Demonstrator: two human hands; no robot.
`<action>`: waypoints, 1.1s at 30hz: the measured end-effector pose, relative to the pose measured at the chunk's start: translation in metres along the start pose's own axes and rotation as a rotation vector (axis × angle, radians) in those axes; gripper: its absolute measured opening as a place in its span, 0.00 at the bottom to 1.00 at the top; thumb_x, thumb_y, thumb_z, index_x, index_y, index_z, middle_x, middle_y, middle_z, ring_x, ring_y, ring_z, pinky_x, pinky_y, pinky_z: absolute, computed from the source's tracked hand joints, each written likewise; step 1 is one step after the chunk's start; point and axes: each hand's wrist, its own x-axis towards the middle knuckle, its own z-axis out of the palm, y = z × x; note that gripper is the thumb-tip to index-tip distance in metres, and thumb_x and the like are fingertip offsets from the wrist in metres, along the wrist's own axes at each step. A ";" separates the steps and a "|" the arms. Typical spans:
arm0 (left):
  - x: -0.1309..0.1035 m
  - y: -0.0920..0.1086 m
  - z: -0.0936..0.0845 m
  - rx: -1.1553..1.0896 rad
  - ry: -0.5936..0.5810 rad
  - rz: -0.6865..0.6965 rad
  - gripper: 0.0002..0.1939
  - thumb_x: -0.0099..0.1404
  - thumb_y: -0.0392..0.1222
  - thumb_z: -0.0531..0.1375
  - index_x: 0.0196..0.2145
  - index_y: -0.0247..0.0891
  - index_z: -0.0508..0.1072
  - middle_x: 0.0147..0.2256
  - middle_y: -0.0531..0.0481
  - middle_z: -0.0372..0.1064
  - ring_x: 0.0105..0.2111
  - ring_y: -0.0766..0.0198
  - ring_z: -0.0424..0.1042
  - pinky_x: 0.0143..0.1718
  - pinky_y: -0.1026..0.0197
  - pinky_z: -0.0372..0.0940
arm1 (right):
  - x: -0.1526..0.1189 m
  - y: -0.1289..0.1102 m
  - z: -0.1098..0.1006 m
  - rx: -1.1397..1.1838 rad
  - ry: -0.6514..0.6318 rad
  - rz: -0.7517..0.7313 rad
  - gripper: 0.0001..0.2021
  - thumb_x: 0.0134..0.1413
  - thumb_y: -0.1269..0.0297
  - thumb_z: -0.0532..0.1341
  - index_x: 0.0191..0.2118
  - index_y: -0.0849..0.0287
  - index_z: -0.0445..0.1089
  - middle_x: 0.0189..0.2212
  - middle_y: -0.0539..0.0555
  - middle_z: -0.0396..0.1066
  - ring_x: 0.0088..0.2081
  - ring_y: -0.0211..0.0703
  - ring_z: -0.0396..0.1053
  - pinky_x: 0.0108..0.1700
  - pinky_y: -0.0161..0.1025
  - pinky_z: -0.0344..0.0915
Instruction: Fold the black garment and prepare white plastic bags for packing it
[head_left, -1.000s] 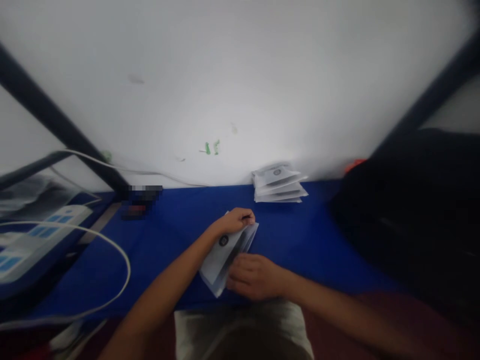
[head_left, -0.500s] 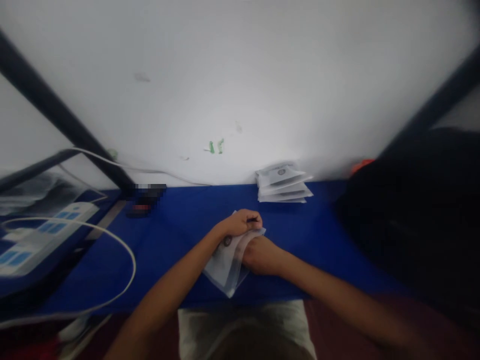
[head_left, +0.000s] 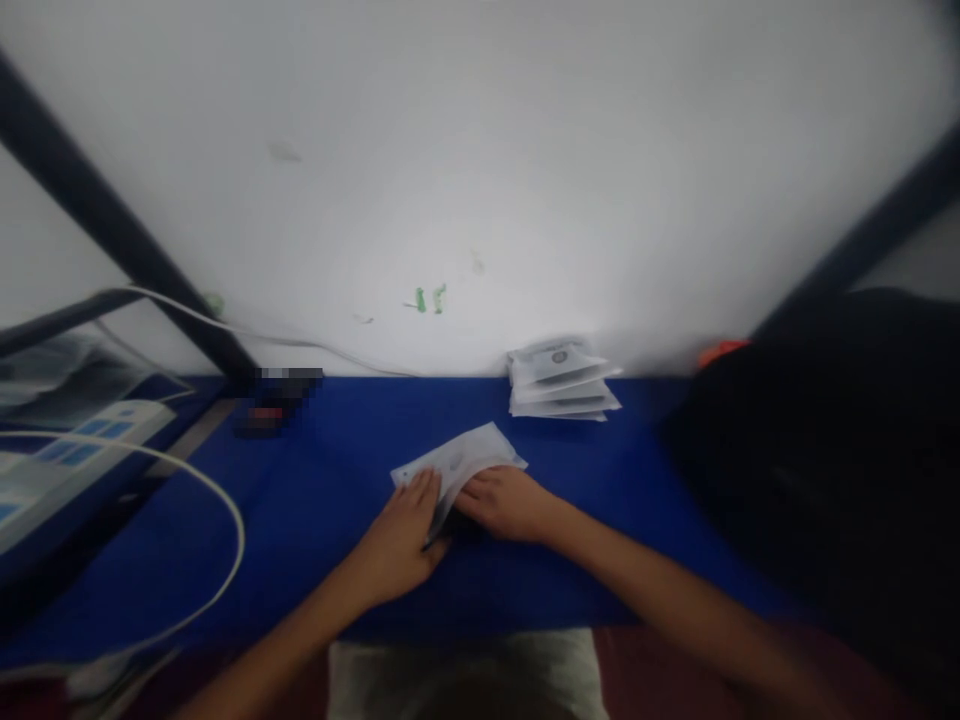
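Note:
A frosted plastic bag point(head_left: 484, 445) lies tilted over the blue table in front of me. My left hand point(head_left: 401, 535) holds its near left edge, fingers on top and the thumb underneath. At the bag's near side, my right hand point(head_left: 506, 502) has its bent fingers at the raised edge, partly tucked under or into it. A dark patch shows below these fingertips; whether it is an object or a shadow I cannot tell. Behind and to the right, a stack of similar frosted bags point(head_left: 559, 385) stands near the wall, the top one with a dark round mark.
A white power strip point(head_left: 90, 465) and a looping white cable point(head_left: 229, 500) lie on the left. A dark, pixelated object point(head_left: 281, 405) sits near the back left. A large black shape point(head_left: 817, 450) fills the right side, with something orange point(head_left: 724, 352) behind it.
My left hand has moved from the bag's far edge down to its near left edge. The bag has turned and lies flatter. My right hand stays at the bag's near side.

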 end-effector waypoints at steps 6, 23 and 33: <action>0.059 -0.052 -0.025 0.002 -0.020 0.045 0.38 0.56 0.43 0.60 0.64 0.36 0.62 0.67 0.36 0.51 0.67 0.44 0.51 0.66 0.40 0.47 | -0.058 -0.009 -0.013 0.077 0.235 -0.114 0.16 0.67 0.67 0.51 0.55 0.62 0.68 0.57 0.61 0.69 0.60 0.46 0.62 0.63 0.50 0.58; 0.063 0.062 -0.014 -0.363 -0.084 0.390 0.51 0.57 0.57 0.67 0.70 0.42 0.47 0.66 0.38 0.53 0.64 0.46 0.57 0.64 0.45 0.55 | -0.085 -0.011 0.003 0.372 0.261 0.566 0.19 0.69 0.58 0.54 0.61 0.57 0.63 0.55 0.58 0.71 0.53 0.45 0.72 0.54 0.42 0.70; 0.028 0.017 -0.038 -0.393 0.133 0.245 0.23 0.68 0.41 0.55 0.60 0.44 0.62 0.45 0.46 0.68 0.45 0.57 0.70 0.54 0.49 0.66 | -0.094 -0.006 0.014 0.361 0.181 0.446 0.13 0.70 0.63 0.50 0.51 0.57 0.69 0.46 0.55 0.75 0.46 0.42 0.74 0.50 0.39 0.70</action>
